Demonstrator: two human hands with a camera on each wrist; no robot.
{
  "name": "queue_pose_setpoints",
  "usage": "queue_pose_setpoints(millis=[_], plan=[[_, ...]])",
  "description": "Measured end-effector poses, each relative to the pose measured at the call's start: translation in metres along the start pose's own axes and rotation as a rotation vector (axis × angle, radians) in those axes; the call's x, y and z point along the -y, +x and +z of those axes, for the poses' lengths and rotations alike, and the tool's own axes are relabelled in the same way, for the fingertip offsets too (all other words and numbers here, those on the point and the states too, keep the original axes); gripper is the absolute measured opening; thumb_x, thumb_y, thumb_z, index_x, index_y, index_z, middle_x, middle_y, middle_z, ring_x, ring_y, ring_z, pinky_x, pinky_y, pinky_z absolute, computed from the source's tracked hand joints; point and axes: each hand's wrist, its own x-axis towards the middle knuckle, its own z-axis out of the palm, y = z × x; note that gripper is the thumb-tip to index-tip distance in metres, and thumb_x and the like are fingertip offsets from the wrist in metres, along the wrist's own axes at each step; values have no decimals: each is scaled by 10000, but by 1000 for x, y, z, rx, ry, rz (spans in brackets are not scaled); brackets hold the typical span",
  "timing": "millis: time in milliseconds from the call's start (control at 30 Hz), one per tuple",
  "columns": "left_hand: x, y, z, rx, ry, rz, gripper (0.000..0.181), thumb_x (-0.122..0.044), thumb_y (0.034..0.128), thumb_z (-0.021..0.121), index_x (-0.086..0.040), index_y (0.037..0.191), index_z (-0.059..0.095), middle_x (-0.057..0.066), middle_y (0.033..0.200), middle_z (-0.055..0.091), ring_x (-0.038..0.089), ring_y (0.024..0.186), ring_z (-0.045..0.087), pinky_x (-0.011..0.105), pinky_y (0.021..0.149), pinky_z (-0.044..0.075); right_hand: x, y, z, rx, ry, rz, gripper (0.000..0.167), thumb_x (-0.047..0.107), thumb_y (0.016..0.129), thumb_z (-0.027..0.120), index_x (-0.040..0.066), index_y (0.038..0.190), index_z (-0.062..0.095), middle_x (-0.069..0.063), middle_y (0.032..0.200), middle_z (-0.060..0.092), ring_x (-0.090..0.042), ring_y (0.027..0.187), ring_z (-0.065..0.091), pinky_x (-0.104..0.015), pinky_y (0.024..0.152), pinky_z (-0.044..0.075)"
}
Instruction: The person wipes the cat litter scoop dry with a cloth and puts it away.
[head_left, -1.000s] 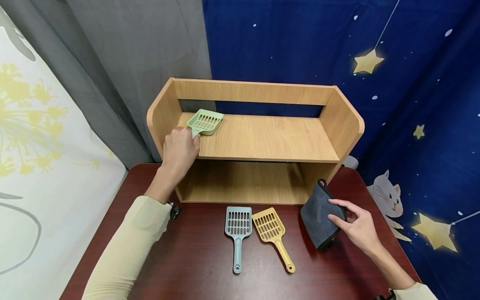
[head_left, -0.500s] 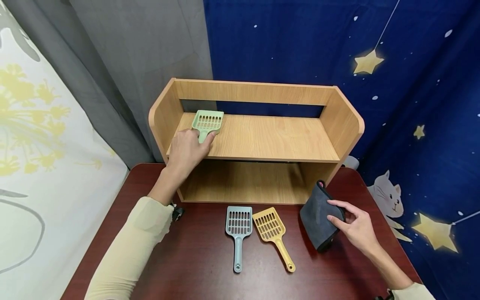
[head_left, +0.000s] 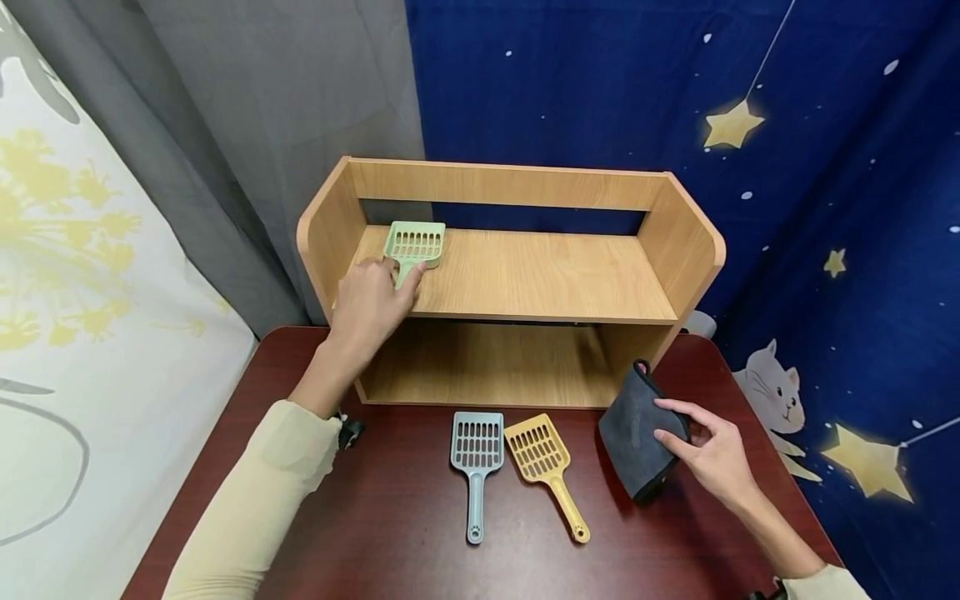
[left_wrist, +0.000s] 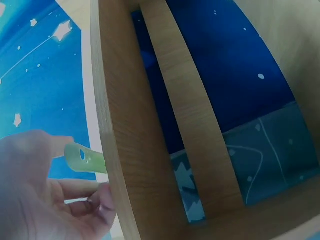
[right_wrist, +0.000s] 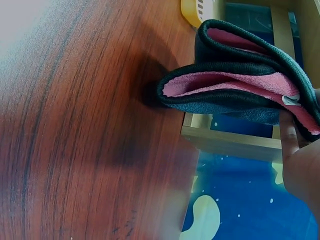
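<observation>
In the head view my left hand (head_left: 369, 304) reaches onto the upper shelf at its left end. It holds a green litter scoop (head_left: 415, 243) by the handle, with the slotted head pointing to the back. The left wrist view shows the handle's end (left_wrist: 85, 159) beside my thumb and curled fingers. At the table's right side my right hand (head_left: 712, 454) pinches a folded dark grey cloth (head_left: 637, 433) between thumb and fingers. Its pink lining (right_wrist: 215, 82) shows in the right wrist view. A blue litter scoop (head_left: 477, 467) and a yellow litter scoop (head_left: 546, 462) lie in front of the shelf.
The wooden two-tier shelf (head_left: 540, 275) stands at the back of the dark red table (head_left: 390, 517). Its side panels and back rail enclose the upper level. Grey and blue starry curtains (head_left: 540, 83) hang close behind it.
My left hand has shifted slightly right and turned the green litter scoop, so its head now points straight back. The right hand and the cloth have stayed in place.
</observation>
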Motion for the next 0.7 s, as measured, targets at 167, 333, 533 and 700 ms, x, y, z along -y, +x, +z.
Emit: queue_pose_setpoints(millis=[167,333,533,700], plan=[[6,-10,-8,-101,43,20,669,-471,1074,577,73,1462,556,316,1299,623,478,1161,616,639,850,552,0,-1,-3,-2,-9,6,447,-102,867,808,-34,1297,706,95,1127,705,-78,838,716,-235,707,607],[11,-27,-15,-292,-8,165,659,-419,1047,650,22,1520,525,286,1284,612,447,1172,572,613,804,552,1,-2,-5,-6,-13,3,448,-111,865,805,-42,1296,703,105,1131,703,-75,835,711,-229,706,605],[12,-58,-18,-392,-99,305,624,-378,1029,668,-2,1513,554,275,1232,627,445,1075,580,577,782,529,2,-2,-7,5,-15,11,445,-102,878,797,-38,1307,698,104,1133,697,-80,838,712,-231,711,606],[10,-88,-13,-388,-168,343,634,-462,1048,610,8,1474,593,271,1222,631,439,1070,592,566,807,530,3,-3,-7,9,-15,15,443,-100,883,794,-37,1310,695,104,1126,696,-86,828,720,-237,707,609]])
